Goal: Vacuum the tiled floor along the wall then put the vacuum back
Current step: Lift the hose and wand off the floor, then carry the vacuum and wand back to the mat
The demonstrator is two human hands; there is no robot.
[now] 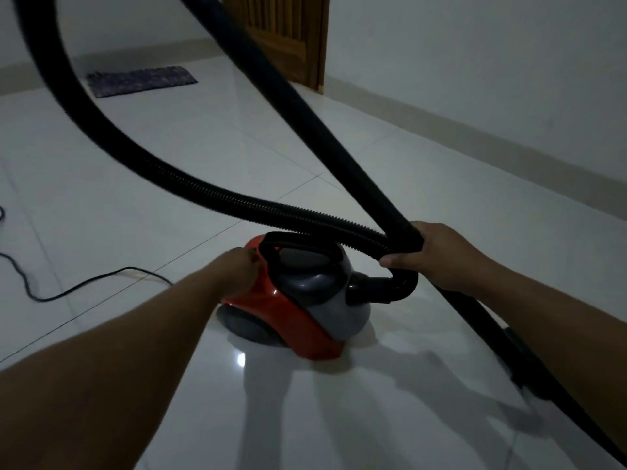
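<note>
A red and grey canister vacuum (pixel 298 310) stands on the white tiled floor (pixel 169 157) in front of me. Its black ribbed hose (pixel 142 161) loops up to the left and out of the top of the view. My right hand (pixel 431 256) is closed around the black wand (pixel 305 106), which crosses the view diagonally, and pins the hose against it. My left hand (pixel 241 269) rests on the red rear top of the vacuum beside its black carry handle (pixel 298 247); the fingertips are hidden, so the grip there is unclear.
The white wall with a beige skirting (pixel 475 134) runs along the right. A wooden door (pixel 288 39) stands at the far end. A dark mat (pixel 140 81) lies by the back wall. The black power cord (pixel 84 286) snakes over the tiles at left.
</note>
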